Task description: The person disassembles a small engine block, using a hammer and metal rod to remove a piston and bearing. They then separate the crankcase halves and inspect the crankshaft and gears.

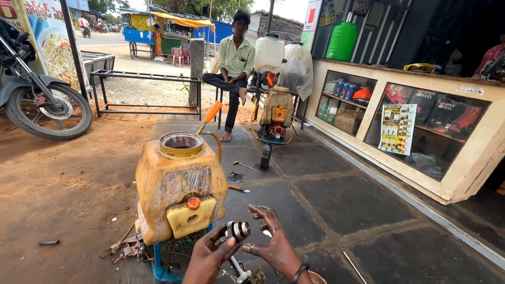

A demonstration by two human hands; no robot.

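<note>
Reaching up from the bottom edge, your left hand [210,257] turns palm-in, its grip closed around a small round metal part [238,230], pinched between thumb and fingertips at chest height above the paved floor [357,210]. Your right hand [273,244] hovers just beside it, palm tilted toward the part, fingers [261,212] spread and loosely curled; its grip is open and holds nothing. A dark bangle [300,272] sits on that wrist. Both hands look grimy. The part is a short cylinder, silvery, with a toothed or ribbed dark ring on the side nearer your left palm and a hollow shiny face pointing right. It sits just right of the big yellow sprayer tank [179,189], whose round filler mouth stands uncapped. Farther back, a person [234,68] sits by a second sprayer [277,113].
</note>
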